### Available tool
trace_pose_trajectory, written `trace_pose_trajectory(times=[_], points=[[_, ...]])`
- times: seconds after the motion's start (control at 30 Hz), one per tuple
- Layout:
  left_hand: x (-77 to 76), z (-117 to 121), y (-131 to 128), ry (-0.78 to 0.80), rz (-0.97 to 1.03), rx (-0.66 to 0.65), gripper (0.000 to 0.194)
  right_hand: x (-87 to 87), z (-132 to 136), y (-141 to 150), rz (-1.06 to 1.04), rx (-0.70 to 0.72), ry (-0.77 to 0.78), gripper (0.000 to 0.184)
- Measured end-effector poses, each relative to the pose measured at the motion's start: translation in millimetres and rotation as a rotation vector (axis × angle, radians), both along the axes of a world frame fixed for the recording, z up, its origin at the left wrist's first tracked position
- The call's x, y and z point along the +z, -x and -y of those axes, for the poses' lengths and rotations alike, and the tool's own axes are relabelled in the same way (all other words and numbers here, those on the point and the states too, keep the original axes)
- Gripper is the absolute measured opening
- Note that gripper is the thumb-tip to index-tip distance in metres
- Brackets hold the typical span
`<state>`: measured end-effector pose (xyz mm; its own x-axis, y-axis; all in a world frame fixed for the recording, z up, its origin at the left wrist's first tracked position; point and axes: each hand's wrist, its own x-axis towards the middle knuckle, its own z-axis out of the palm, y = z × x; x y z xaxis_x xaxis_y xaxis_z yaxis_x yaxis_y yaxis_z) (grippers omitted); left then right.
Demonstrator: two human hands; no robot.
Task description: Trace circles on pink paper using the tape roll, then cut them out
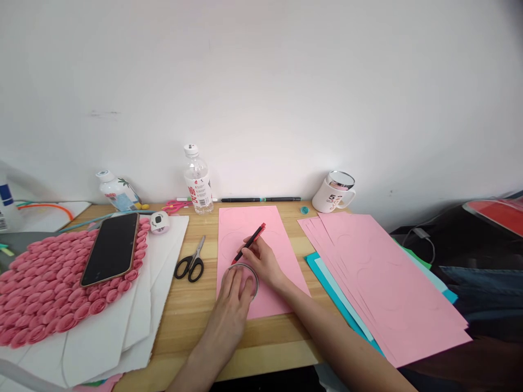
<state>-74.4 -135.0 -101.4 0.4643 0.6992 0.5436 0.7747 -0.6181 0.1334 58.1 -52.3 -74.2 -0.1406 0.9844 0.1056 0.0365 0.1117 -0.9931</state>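
A sheet of pink paper [265,218] lies in front of me, with faint round outlines drawn on its upper part. My left hand [232,296] holds a round clear lid [256,280] with a thin dark rim down against the lower left of the sheet; its fingers cover much of the lid. Between the fingers of my right hand [263,264] is a pen [250,242], black with red ends. The pen slants, its lower tip by the lid's upper rim.
Black-handled scissors [191,264] lie left of the sheet. Further left, a phone [111,249] rests on rolled pink paper flowers [53,272]. A water bottle [198,182] and a white mug [333,193] stand near the wall. Pink sheets [379,272] are stacked at right.
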Motion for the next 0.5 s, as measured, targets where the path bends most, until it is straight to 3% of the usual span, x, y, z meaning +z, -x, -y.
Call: trace_pose_trajectory(times=[0.5], points=[[5.4, -3.2, -0.1, 0.115, -0.083, 0.015, 0.046, -0.5, 0.2, -8.0, 0.153, -0.105, 0.001, 0.023]])
